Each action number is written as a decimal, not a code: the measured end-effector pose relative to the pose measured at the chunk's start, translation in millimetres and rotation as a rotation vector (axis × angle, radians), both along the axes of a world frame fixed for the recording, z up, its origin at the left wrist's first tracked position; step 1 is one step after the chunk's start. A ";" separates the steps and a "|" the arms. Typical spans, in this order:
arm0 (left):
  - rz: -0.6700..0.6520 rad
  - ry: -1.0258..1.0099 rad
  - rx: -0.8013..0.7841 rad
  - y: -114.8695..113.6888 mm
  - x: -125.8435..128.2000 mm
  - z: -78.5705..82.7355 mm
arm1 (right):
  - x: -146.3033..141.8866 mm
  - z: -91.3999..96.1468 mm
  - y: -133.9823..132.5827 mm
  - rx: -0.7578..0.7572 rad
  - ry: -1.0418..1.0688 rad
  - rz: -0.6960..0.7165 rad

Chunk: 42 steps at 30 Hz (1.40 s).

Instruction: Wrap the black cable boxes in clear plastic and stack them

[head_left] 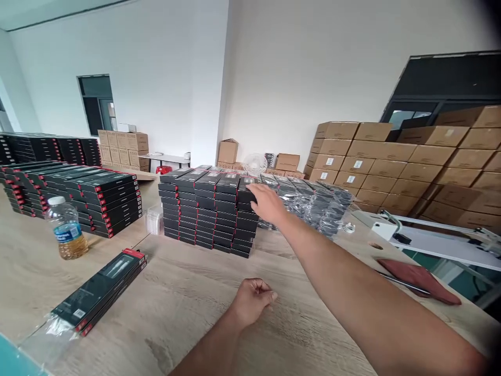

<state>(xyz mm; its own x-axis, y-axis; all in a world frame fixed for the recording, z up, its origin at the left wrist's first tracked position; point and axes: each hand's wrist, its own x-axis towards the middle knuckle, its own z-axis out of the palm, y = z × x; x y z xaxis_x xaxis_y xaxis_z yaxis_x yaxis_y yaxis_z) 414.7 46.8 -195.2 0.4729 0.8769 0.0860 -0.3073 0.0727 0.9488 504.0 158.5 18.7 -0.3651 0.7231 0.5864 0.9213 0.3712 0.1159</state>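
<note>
My right hand (pixel 268 203) reaches far forward, its open fingers at the front top corner of a stack of black boxes with red edge marks (pixel 209 211). Closer to me, my left hand (pixel 252 300) hangs low over the light wood table (pixel 188 308), its fingers loosely curled around nothing. A small pile of black boxes in clear plastic (pixel 97 292) lies to the left of that hand. Beyond it stands a part-filled water bottle (pixel 66 230).
More stacks of black boxes (pixel 78 198) stand at the left, and plastic-wrapped black packs (pixel 313 206) lie behind my right hand. A reddish-brown pouch (pixel 420 282) and a white device on a metal stand (pixel 385 230) are at the right. Cardboard cartons (pixel 391 167) are piled behind.
</note>
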 end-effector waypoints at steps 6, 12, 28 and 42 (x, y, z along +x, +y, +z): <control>0.026 -0.473 -0.236 -0.6 -9.6 27.5 | 42.8 -53.5 -100.7 0.388 0.073 0.092; -0.067 -0.587 -0.420 -4.2 -19.0 39.4 | 43.8 -147.3 -233.6 -0.059 -0.031 0.322; 0.088 0.105 -0.016 -1.8 0.4 -5.7 | 236.2 -179.2 -133.8 -0.455 0.595 -0.488; 0.113 0.317 0.196 -10.2 -1.1 16.5 | 136.5 -139.6 -139.4 -0.210 0.525 -0.235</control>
